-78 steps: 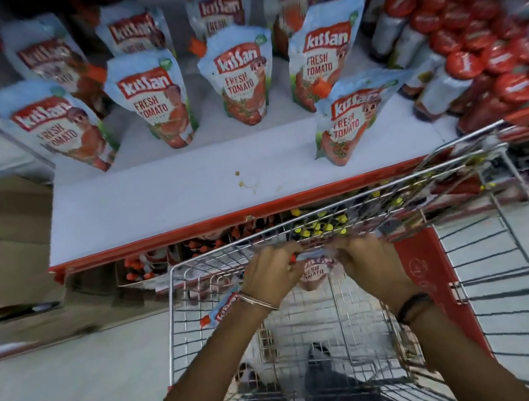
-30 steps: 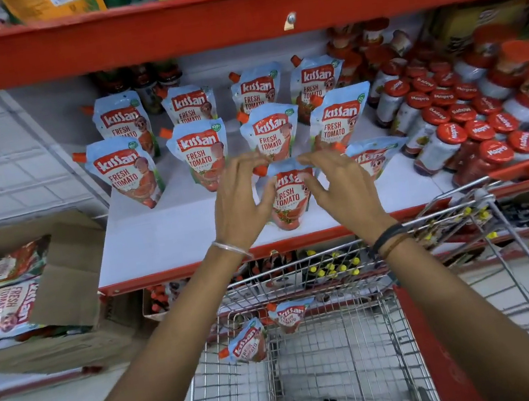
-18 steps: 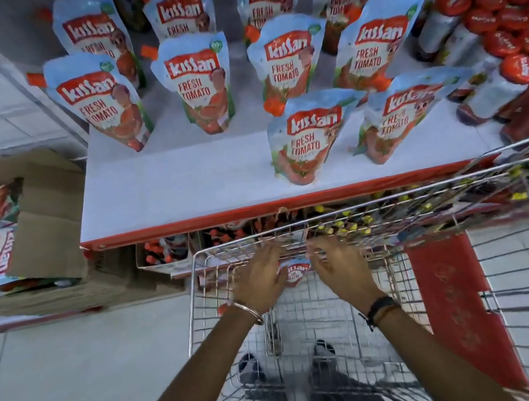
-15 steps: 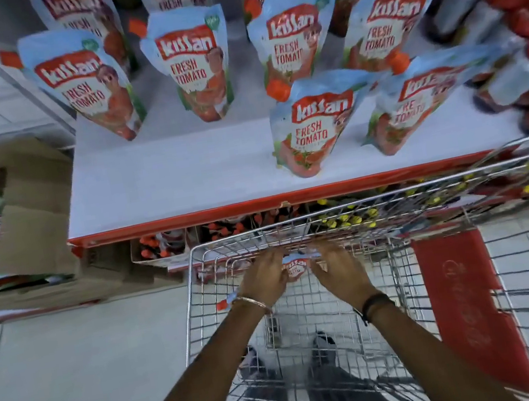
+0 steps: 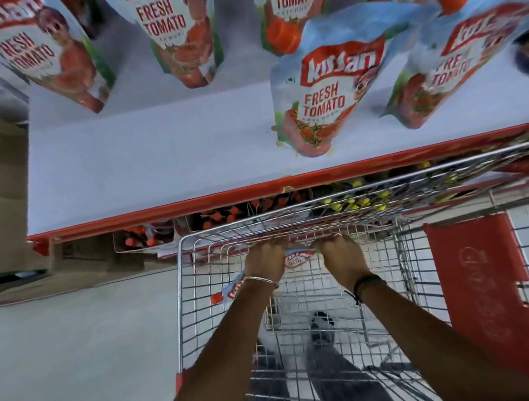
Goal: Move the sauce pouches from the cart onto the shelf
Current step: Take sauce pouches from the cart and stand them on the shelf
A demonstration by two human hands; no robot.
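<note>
Wire mesh of the cart (image 5: 182, 303) surrounds both hands, which reach deep toward its far end. The left hand (image 5: 265, 260) and right hand (image 5: 341, 255) curl closed around the top edge of one sauce pouch (image 5: 298, 259), so the step in hand looks like a pick-up. A second pouch (image 5: 230, 290) lies just beside the left wrist, ungrasped. On the shelf (image 5: 145, 156) above, several pouches already stand in rows, with bare space at the front left. Next, the held pouch likely needs lifting clear of the cart rim and setting upright there.
</note>
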